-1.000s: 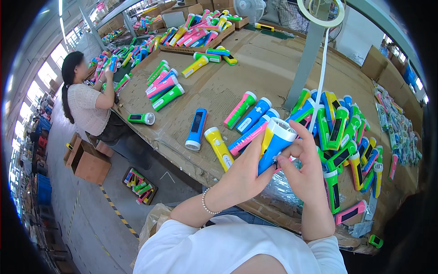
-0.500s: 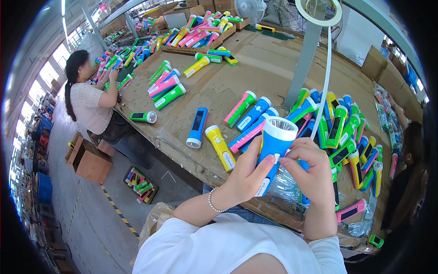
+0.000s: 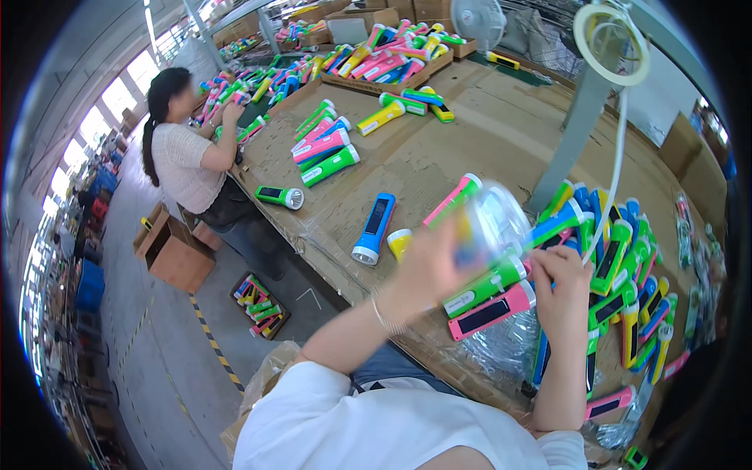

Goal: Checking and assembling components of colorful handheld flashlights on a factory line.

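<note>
My left hand point(image 3: 427, 270) is smeared by motion, its fingers closed round a flashlight point(image 3: 497, 215) whose white head and clear lens point up and away from me. Blue and yellow show in the blur beside my fingers. My right hand point(image 3: 560, 274) hovers just right of it, fingers curled and tips pinched; what they hold, if anything, is too small to make out. Below and between the hands lie a green flashlight point(image 3: 486, 286) and a pink flashlight point(image 3: 493, 311) with a dark panel, next to crumpled clear plastic bags point(image 3: 501, 345).
Many coloured flashlights point(image 3: 615, 258) are heaped at right around a grey post point(image 3: 576, 141) with a ring lamp point(image 3: 612, 45). A blue flashlight point(image 3: 374, 229) lies left on the cardboard-covered table point(image 3: 462, 117). A full tray point(image 3: 431, 70) stands far back. A co-worker point(image 3: 192, 149) stands at the left edge.
My view has turned, shifting the scene. The hands have separated; the left hand swings quickly with the flashlight, and the right has come off it. The green and pink flashlights below are now exposed.
</note>
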### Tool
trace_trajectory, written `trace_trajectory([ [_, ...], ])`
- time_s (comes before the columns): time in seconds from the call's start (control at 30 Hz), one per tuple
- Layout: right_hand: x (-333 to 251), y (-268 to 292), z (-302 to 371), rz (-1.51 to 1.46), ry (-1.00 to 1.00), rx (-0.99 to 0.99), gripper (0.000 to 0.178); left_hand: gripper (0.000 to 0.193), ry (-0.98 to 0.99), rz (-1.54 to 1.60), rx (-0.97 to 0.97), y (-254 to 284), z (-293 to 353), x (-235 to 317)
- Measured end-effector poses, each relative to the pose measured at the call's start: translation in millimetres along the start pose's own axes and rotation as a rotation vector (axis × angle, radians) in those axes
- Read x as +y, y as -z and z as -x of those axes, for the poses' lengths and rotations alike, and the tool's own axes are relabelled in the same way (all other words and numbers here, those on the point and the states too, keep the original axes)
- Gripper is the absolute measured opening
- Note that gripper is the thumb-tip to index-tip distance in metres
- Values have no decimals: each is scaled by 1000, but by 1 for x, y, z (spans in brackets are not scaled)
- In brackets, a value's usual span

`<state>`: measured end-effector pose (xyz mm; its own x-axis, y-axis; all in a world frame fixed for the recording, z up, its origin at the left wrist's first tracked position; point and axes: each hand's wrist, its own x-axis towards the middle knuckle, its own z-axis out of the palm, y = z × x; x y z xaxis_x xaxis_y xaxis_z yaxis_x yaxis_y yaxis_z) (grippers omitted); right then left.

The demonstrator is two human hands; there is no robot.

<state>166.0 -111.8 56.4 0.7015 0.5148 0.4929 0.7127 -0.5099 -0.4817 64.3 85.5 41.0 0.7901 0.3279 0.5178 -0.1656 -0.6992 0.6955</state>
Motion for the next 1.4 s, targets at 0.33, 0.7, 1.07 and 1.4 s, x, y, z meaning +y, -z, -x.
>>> trace_trajectory([
  [0.33, -22, -24, -25, -183, -196, -206, 25, 38, 327, -181, -388, -35, -88, -199],
  [0.7, 0, -28, -42, -35, 111, -124, 10, 19, 525, -1157, -38, 142, -77, -319],
  [1.07, -1, -21, -38, -287, 44, -300, 28, 50, 728, 582, -129, 75, -68, -130],
  [1.4, -16, 14, -1, -770, -169, -205, 37, 58, 295, 583, -229, -56, 1, 20],
])
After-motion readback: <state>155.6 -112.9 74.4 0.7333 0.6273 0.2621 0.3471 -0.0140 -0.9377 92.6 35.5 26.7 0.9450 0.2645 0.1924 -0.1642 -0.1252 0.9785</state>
